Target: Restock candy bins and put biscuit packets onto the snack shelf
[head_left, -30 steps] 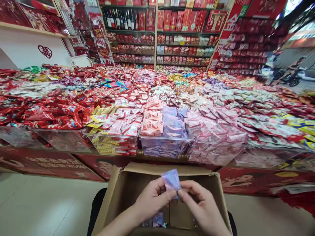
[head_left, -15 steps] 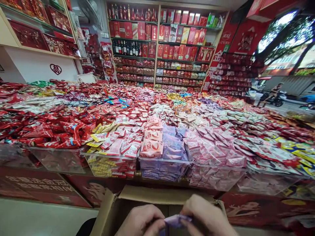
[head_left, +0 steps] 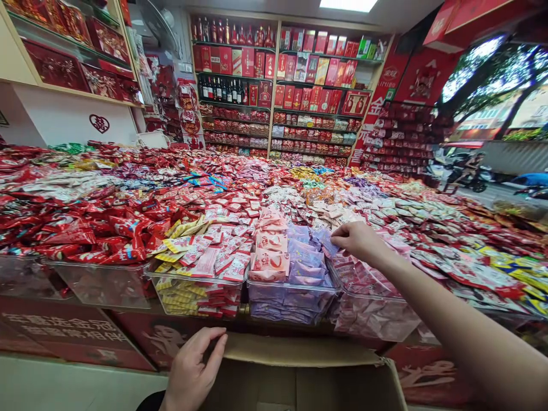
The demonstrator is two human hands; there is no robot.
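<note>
My right hand (head_left: 357, 240) is stretched out over the bins, its fingertips closed on a small lavender packet (head_left: 325, 242). That packet is at the right side of a clear plastic bin (head_left: 293, 290), above similar lavender packets (head_left: 306, 260) and beside pink packets (head_left: 269, 254). Low in the view, my left hand (head_left: 194, 365) is at the near left corner of an open cardboard box (head_left: 295, 349). Its thumb and forefinger come together at the end of the box flap; the other fingers are curled and partly hidden. The box's brown inside shows below the flap.
Several clear bins line the counter edge, with red packets (head_left: 115, 231) to the left and pale pink packets (head_left: 385, 274) to the right. Heaped sweets stretch back to shelves (head_left: 274, 85) of bottles and red boxes. A street with scooters (head_left: 471, 171) shows at right.
Both hands were together over the box with the lavender packet between them. My right hand has carried it forward to the bin; my left hand has moved left to the box flap.
</note>
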